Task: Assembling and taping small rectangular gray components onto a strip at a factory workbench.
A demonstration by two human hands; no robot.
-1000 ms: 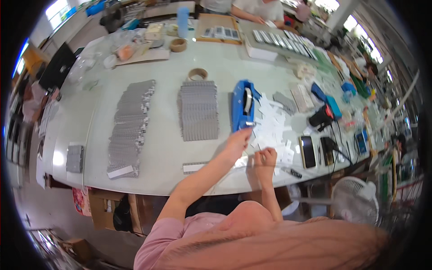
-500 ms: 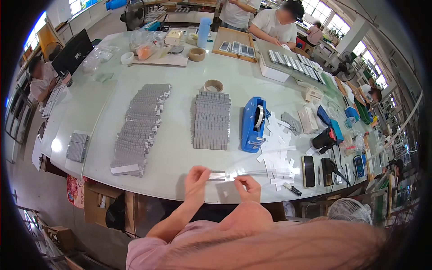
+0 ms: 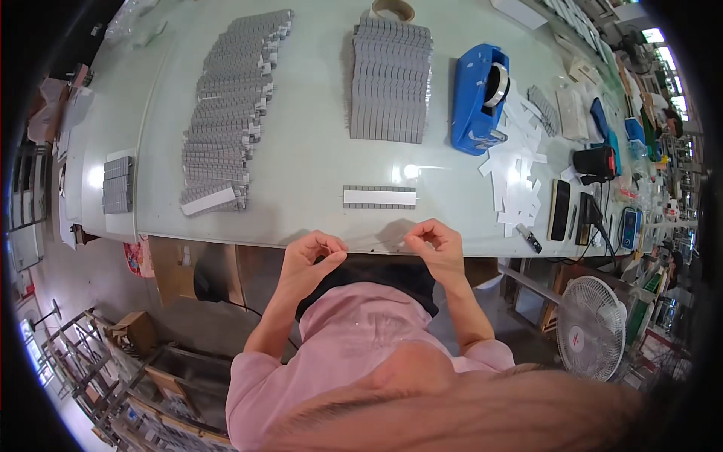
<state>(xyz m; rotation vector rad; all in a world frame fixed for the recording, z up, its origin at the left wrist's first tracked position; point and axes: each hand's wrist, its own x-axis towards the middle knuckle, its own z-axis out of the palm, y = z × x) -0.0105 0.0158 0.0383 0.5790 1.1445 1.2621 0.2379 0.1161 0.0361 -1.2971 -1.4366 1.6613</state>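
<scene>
My left hand (image 3: 313, 260) is at the table's front edge, thumb and fingers closed in a loose pinch. To its right, my right hand (image 3: 440, 250) is curled the same way. Whatever lies in either pinch, if anything, is too small or too clear to make out. Just beyond the hands lies a grey segmented strip (image 3: 364, 188) with a white strip (image 3: 379, 198) along its middle; neither hand touches it. Farther off, a block of grey segmented strips (image 3: 390, 87) lies beside a blue tape dispenser (image 3: 474, 102) holding a roll of tape (image 3: 495, 84).
A long overlapping row of grey strips (image 3: 226, 113) spreads to the left, with a small grey stack (image 3: 117, 184) beyond it. Loose white strips (image 3: 520, 143) lie to the right, near a black phone (image 3: 559, 209). A white fan (image 3: 593, 328) stands below the table at right.
My view has tilted down. Both hands have drawn back toward me from the grey strip and moved farther apart; the strip now lies alone on the table.
</scene>
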